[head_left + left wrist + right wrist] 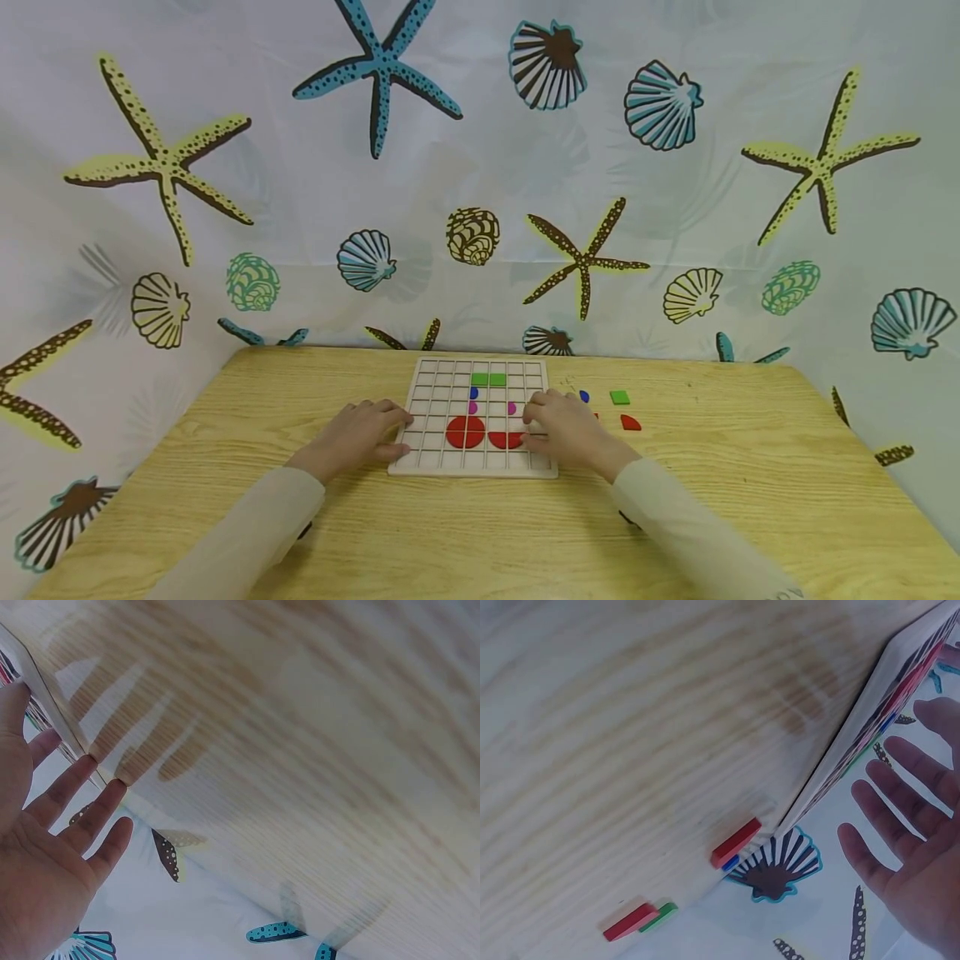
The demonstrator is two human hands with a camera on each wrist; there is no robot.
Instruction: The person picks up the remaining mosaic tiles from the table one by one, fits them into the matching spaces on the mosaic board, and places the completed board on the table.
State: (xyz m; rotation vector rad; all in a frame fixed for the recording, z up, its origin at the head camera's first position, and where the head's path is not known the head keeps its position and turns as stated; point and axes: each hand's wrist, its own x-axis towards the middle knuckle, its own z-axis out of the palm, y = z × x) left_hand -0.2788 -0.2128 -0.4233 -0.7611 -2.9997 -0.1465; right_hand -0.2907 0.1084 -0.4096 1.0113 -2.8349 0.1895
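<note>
A pale gridded board (pixel 431 392) lies on the wooden table, its squares partly filled with coloured pieces. Green squares (pixel 488 380) sit near its far side. Below them are a blue piece (pixel 474 392) and magenta pieces (pixel 512 408), then a red circle (pixel 465 432) and a red half circle (pixel 502 439). My left hand (pixel 356 437) touches the board's left edge with extended fingertips, as the left wrist view also shows. Over the board's right side is my right hand (pixel 573 429), fingers spread and slightly bent. The right wrist view shows nothing between them.
Loose pieces lie right of the board: a green square (pixel 619 397), a red quarter piece (pixel 631 422) and a blue piece (pixel 584 397). Another red piece (pixel 736 843) is mostly hidden behind my right hand in the head view. A patterned curtain (pixel 465 308) borders the table (pixel 465 533).
</note>
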